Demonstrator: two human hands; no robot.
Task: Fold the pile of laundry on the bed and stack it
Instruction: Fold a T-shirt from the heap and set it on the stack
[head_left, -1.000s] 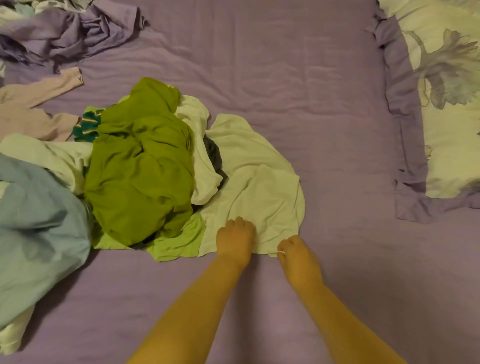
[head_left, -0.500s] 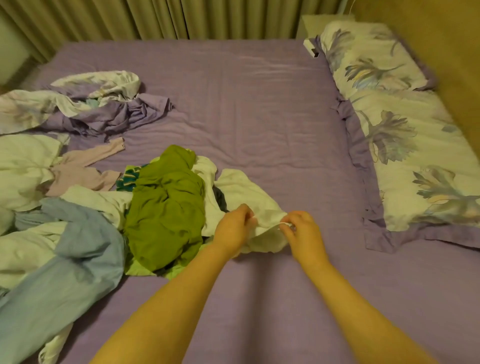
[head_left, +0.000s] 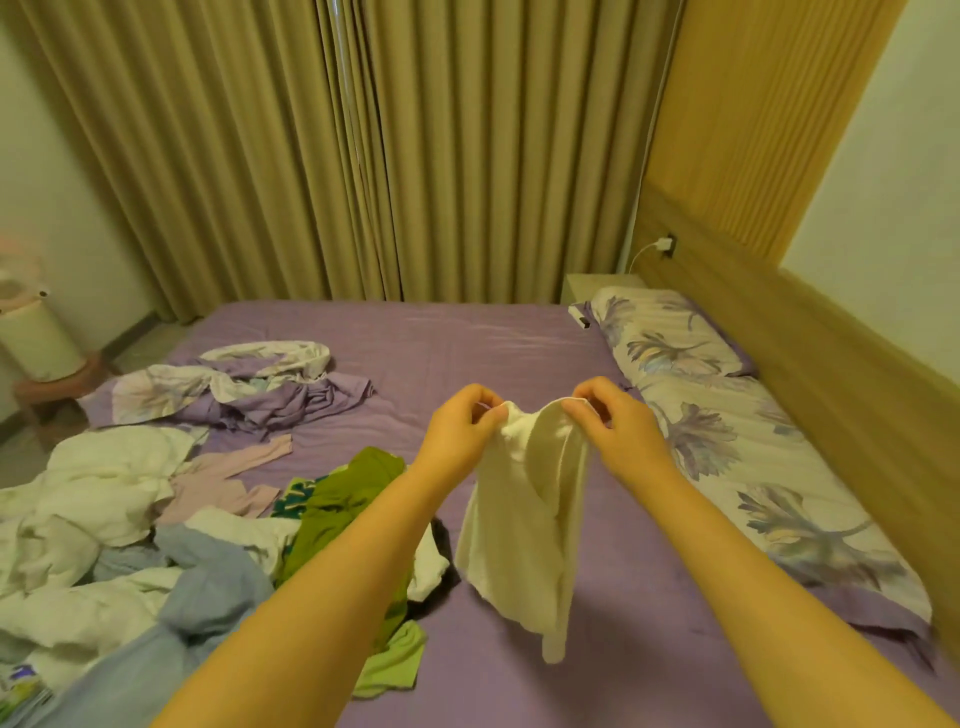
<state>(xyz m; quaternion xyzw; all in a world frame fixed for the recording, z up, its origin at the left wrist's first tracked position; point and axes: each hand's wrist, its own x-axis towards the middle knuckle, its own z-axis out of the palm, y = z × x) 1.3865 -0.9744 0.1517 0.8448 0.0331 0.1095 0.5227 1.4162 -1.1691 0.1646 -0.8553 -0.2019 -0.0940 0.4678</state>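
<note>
You held a cream-white garment (head_left: 524, 525) up in front of you with both hands, above the purple sheet of the bed (head_left: 467, 343). Your left hand (head_left: 460, 434) pinched one top corner of it, fingers (head_left: 485, 410) curled tight around the cloth, and your right hand (head_left: 615, 426) pinched the other top corner in the same way, thumb and fingers closed on the hem. The two hands were near each other, so the cloth sagged between them and hung down in loose folds, its lower edge dangling above the sheet (whether it touched the bed could not be told). To your left lay the pile of laundry (head_left: 156, 545) on the bed: an olive-green garment (head_left: 343, 514) nearest the hanging cloth, a bright lime-green piece (head_left: 389, 665) beside it at the near edge, a pale blue garment (head_left: 197, 597) in front, white pieces (head_left: 98, 483) further left, and a pale pink top (head_left: 228, 478) behind them. A crumpled floral and purple sheet (head_left: 244, 384) sat further back on the left of the bed. Along the right side lay a floral pillow (head_left: 670, 343) and a second floral pillow (head_left: 779, 509) nearer you, against a wooden headboard (head_left: 831, 364). Yellow-green curtains (head_left: 363, 156) hung closed behind the bed.
</note>
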